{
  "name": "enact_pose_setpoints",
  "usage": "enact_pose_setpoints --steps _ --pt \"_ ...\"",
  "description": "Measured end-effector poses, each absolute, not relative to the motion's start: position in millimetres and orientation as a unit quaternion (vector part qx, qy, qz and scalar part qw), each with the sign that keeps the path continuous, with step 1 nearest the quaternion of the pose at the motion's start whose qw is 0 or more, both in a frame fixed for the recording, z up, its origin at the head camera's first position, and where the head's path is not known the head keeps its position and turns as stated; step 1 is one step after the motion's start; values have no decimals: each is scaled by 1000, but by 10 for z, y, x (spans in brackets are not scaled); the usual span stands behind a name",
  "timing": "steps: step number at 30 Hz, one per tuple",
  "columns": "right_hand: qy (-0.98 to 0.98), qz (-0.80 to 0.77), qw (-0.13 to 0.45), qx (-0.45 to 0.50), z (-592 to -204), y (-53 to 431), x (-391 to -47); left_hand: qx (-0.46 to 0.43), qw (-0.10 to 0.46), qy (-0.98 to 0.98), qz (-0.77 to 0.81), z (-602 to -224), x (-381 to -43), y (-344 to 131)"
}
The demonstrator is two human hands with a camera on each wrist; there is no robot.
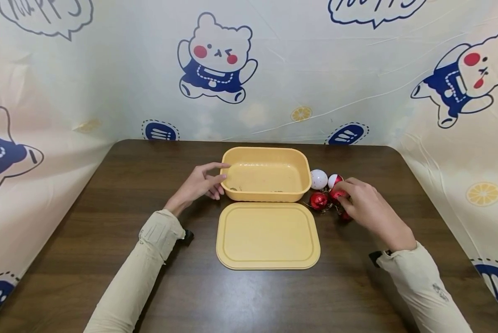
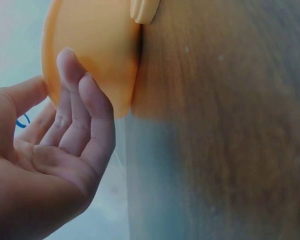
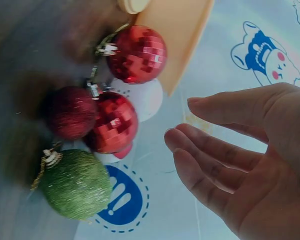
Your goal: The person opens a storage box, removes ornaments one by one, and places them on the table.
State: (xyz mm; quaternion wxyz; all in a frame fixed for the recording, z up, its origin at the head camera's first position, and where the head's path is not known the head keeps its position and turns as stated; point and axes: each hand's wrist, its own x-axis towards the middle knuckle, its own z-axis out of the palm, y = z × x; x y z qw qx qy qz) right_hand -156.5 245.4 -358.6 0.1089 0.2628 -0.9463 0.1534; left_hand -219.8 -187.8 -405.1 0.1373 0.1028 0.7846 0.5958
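Note:
At the left end of a yellow plastic container (image 1: 265,196), my left hand (image 1: 199,184) touches the rim with thumb and index finger. Its other fingers bend loosely beside the outer wall. Over a cluster of Christmas ball ornaments, my right hand (image 1: 371,210) hovers with fingers apart and nothing between them. The cluster has a white speckled ball (image 1: 318,179), a white-and-red ball (image 1: 334,179), mirrored red balls (image 3: 137,54), a dark red glitter ball (image 3: 70,113) and a green glitter ball (image 3: 76,185). In the head view the right hand hides the green one.
A yellow lid (image 1: 268,237) lies flat on the dark wooden table (image 1: 215,300), in front of the container. The ornaments sit close against the container's right end. A printed cloth (image 1: 273,55) hangs behind and on both sides of the table.

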Motion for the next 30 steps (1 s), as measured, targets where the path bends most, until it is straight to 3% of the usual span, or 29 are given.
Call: enact_pose_setpoints --steps 30 --pt "-939 211 43 269 -3330 1914 -1906 97 137 780 603 -4045 -2177 -1881"
